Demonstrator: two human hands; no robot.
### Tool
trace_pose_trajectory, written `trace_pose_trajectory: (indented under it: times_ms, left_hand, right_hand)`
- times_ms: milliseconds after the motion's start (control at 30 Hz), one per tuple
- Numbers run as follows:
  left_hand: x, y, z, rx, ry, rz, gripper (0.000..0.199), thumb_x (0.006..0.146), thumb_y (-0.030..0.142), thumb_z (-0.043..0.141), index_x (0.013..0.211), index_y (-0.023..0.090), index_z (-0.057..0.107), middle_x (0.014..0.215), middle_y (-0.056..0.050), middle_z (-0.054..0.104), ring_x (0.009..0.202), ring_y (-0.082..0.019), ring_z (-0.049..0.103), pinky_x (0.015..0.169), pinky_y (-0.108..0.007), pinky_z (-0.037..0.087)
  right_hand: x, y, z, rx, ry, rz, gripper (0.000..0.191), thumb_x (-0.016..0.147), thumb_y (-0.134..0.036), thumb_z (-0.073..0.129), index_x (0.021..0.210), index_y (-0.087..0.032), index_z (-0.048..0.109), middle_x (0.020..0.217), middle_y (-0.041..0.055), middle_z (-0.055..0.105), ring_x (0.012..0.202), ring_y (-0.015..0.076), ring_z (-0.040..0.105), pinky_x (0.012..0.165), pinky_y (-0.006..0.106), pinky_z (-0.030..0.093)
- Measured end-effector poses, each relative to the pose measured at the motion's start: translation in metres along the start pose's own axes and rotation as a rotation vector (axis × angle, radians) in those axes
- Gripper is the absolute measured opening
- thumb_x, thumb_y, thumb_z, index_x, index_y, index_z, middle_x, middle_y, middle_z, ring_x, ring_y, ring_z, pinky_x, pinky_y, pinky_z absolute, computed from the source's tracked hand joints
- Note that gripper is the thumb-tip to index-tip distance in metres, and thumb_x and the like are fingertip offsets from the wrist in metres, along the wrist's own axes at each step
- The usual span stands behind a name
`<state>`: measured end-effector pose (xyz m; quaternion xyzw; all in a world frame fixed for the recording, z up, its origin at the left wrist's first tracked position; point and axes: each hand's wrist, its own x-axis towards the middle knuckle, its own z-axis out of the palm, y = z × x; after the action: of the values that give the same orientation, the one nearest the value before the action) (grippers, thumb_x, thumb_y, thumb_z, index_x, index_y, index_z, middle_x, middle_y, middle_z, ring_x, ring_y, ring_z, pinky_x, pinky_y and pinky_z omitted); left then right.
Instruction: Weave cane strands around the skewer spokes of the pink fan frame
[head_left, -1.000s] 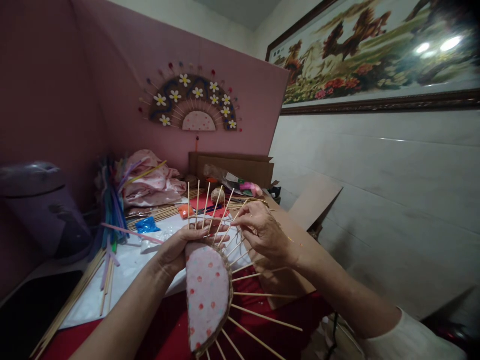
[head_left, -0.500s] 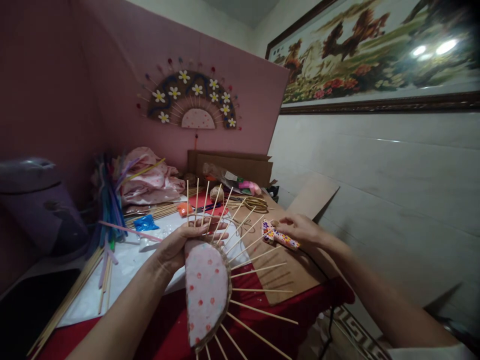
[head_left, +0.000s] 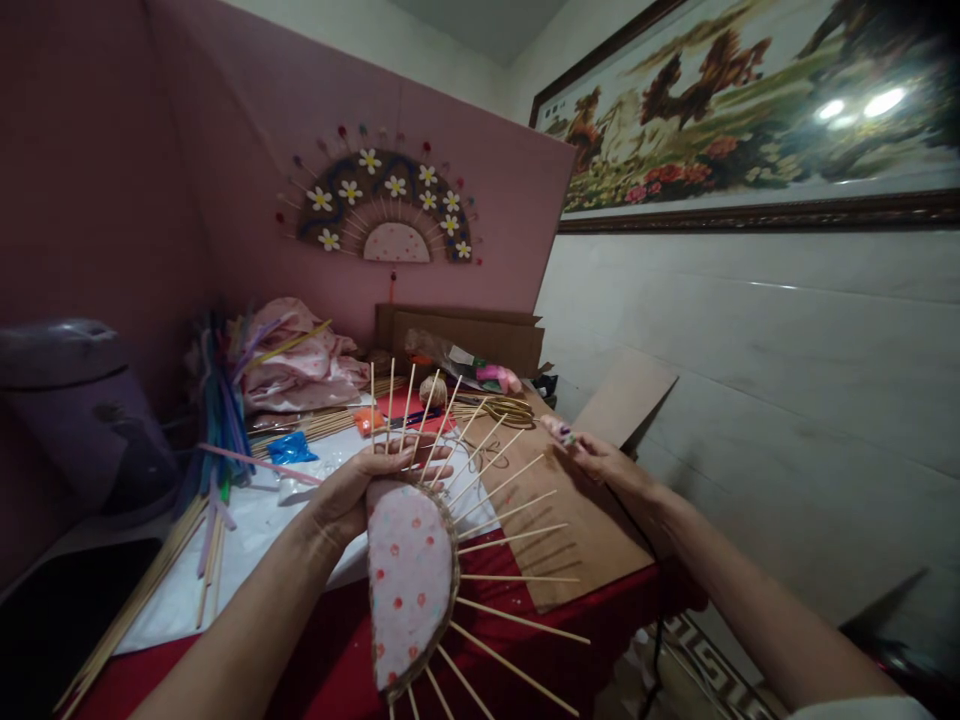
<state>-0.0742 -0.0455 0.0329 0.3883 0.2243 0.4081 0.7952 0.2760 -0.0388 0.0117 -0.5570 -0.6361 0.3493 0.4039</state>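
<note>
My left hand (head_left: 375,490) grips the upper end of a half-round fan piece (head_left: 412,590), its face covered in pink cloth with red dots. Thin wooden sticks (head_left: 517,578) spread out from its curved, cord-trimmed edge toward the right. The thumb lies in front and the fingers reach behind the sticks. Over the brown board, my right hand (head_left: 600,462) is closed around a flower-patterned glue gun (head_left: 559,432). Its tip points away to the upper left, apart from the fan piece, and a black cord (head_left: 634,520) trails down from it.
Brown board (head_left: 600,550) and white sheet (head_left: 247,520) lie on a red cloth. Behind are scissors (head_left: 510,410), a twine ball (head_left: 433,390), orange (head_left: 367,420) and blue packets (head_left: 292,447), and pink fabric (head_left: 300,360). Loose sticks (head_left: 142,590) lie left. A finished fan (head_left: 386,200) hangs behind.
My right hand has closed around the glue gun and lifted it off the brown board, turning its tip away. The fan piece has shifted very slightly left in my left hand.
</note>
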Motion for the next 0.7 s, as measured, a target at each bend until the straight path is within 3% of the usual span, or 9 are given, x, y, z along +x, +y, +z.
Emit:
trace_pose_trajectory:
  times_ms: [100,233,333,500,700]
  left_hand:
    - [0.001,0.0,0.0,0.013,0.012,-0.004,0.031,0.071,0.01,0.061,0.102,0.01,0.063,0.11,-0.017,0.064,0.1,-0.031,0.06,0.086,-0.041,0.046]
    - [0.001,-0.001,0.002,-0.015,0.021,-0.023,0.029,0.071,0.01,0.06,0.1,0.009,0.064,0.106,-0.016,0.066,0.098,-0.03,0.061,0.087,-0.04,0.046]
    - [0.0,-0.001,0.005,-0.025,0.029,-0.026,0.028,0.071,0.008,0.058,0.098,0.009,0.064,0.102,-0.015,0.067,0.096,-0.029,0.062,0.086,-0.04,0.046]
    - [-0.001,-0.001,0.006,-0.008,0.035,-0.023,0.028,0.071,0.008,0.059,0.098,0.01,0.064,0.103,-0.015,0.067,0.095,-0.029,0.062,0.082,-0.038,0.049]
    - [0.0,-0.001,0.007,-0.006,0.015,0.0,0.027,0.071,0.008,0.059,0.097,0.008,0.064,0.102,-0.016,0.067,0.094,-0.029,0.063,0.08,-0.038,0.049]
  right_hand:
    - [-0.008,-0.017,-0.006,0.302,0.117,0.084,0.038,0.066,-0.053,0.064,0.074,-0.02,0.045,0.053,-0.0078,0.038,0.04,0.0047,0.029,0.036,0.018,0.024]
    - [-0.027,-0.055,0.002,0.381,0.178,-0.003,0.035,0.063,-0.039,0.074,0.076,-0.018,0.048,0.054,-0.0079,0.035,0.041,0.0035,0.027,0.034,0.016,0.02]
    - [-0.045,-0.086,0.019,0.43,0.026,0.01,0.033,0.069,-0.042,0.068,0.087,-0.018,0.053,0.059,-0.0049,0.042,0.038,0.0035,0.028,0.029,0.018,0.019]
    - [-0.06,-0.113,0.055,0.353,-0.313,0.157,0.031,0.071,-0.045,0.064,0.084,-0.018,0.053,0.059,-0.0048,0.044,0.035,0.0034,0.03,0.027,0.018,0.023]
    - [-0.052,-0.117,0.079,0.13,-0.314,0.186,0.034,0.074,-0.048,0.058,0.062,-0.019,0.043,0.043,-0.0069,0.036,0.034,0.0051,0.031,0.028,0.018,0.024]
